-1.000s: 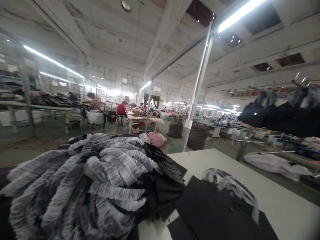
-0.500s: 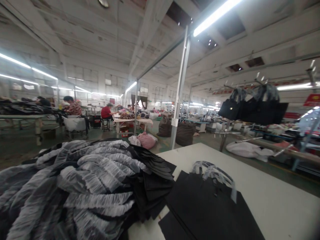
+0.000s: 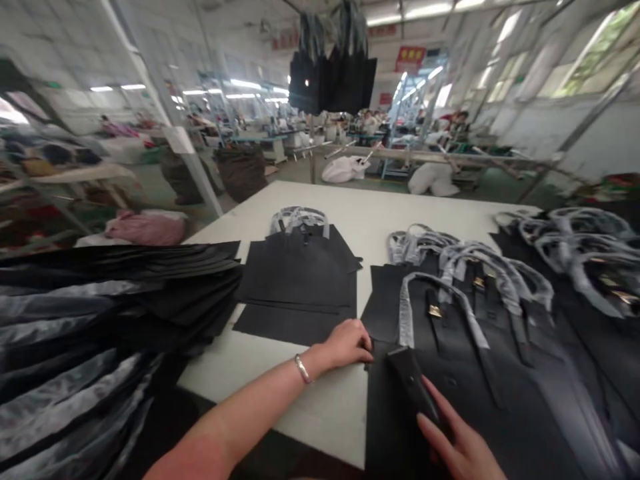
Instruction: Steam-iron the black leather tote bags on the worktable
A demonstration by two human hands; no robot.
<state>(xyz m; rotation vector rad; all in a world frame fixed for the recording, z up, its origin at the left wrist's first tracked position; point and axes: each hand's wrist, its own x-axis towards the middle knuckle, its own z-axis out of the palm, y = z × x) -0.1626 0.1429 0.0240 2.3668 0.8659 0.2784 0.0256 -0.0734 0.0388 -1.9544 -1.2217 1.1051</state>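
Note:
My left hand (image 3: 346, 344), with a silver bracelet on its wrist, has its fingers curled at the left edge of a black bag panel (image 3: 383, 407); what they pinch is too small to name. In my right hand (image 3: 455, 430) is a black handheld tool (image 3: 414, 387), held over the same panel. Just beyond lie flat black bags with plastic-wrapped handles (image 3: 406, 313) and gold clasps (image 3: 435, 311). Ahead of my left hand, a small stack of black bags (image 3: 305, 277) rests on the white table (image 3: 320, 393).
At the left is a large heap of black bags (image 3: 195, 287). More wrapped handles (image 3: 585, 253) lie at the far right. A metal post (image 3: 165, 107) rises at the left, and black bags hang ahead (image 3: 333, 83). People work in the background.
The view has swung right and down. Both my hands have come into view, the right one with the black tool, and the bags on the right side of the table now show.

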